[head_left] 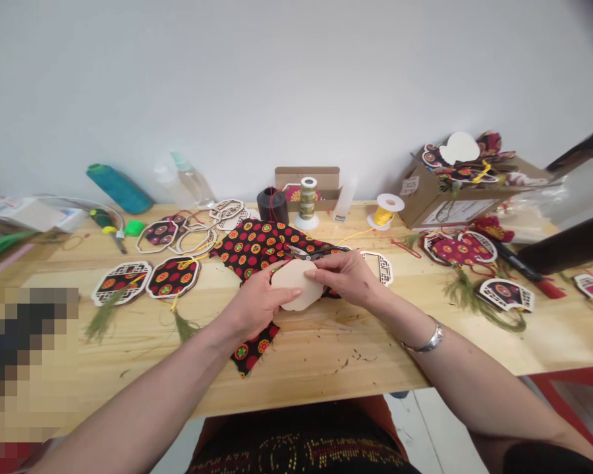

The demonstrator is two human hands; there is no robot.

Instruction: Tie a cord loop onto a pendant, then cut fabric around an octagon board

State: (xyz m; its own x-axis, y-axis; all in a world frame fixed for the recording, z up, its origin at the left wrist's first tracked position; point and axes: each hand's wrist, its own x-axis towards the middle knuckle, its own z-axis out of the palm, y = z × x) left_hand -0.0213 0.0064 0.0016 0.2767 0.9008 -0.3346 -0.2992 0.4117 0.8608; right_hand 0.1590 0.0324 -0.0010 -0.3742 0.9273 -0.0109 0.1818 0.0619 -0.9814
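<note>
Between my two hands is a cream, scallop-edged flat panel (299,286), held above the table. My left hand (261,296) grips its left side, the thumb lying across its face. At the upper right edge, the fingers of my right hand (343,276) pinch the panel. Behind it lies a black fabric (259,247) printed with red, yellow and green round flowers. A pair of scissors (301,251) rests on this fabric just beyond the panel. A cut piece of the same fabric (251,352) lies nearer to me, below my left hand.
Finished fabric ornaments with tassels (172,276) lie at left, more (505,294) at right. A green thread spool (308,201), a yellow cord spool (388,210) and a black thread cone (273,205) stand at the back. A cardboard box (425,197) holds ornaments. A teal cone (118,187) lies back left.
</note>
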